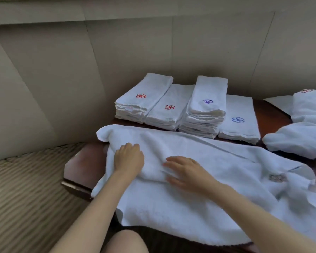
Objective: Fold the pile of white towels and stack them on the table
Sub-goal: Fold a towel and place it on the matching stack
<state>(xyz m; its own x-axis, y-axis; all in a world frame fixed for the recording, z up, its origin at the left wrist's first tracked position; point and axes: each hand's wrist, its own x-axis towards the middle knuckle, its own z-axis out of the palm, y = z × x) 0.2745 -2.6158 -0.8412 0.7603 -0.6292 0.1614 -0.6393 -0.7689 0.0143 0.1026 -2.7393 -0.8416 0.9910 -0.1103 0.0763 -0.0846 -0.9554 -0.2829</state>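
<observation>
A large white towel [217, 179] lies spread across the dark wooden table [84, 163], its near edge hanging over the front. My left hand [129, 158] rests on the towel's left end with its fingers curled down into the cloth. My right hand [185, 171] lies flat on the towel beside it, fingers straight and pointing left, at a raised fold. Behind the towel stand stacks of folded white towels: two with red flower marks [140, 96] [169, 106] and two with blue marks [207, 102] [238, 119].
Unfolded white towels [303, 130] are heaped at the table's right end. A beige padded wall rises behind the table. Striped carpet [26, 189] lies to the left of the table. My knee [124, 241] shows at the bottom.
</observation>
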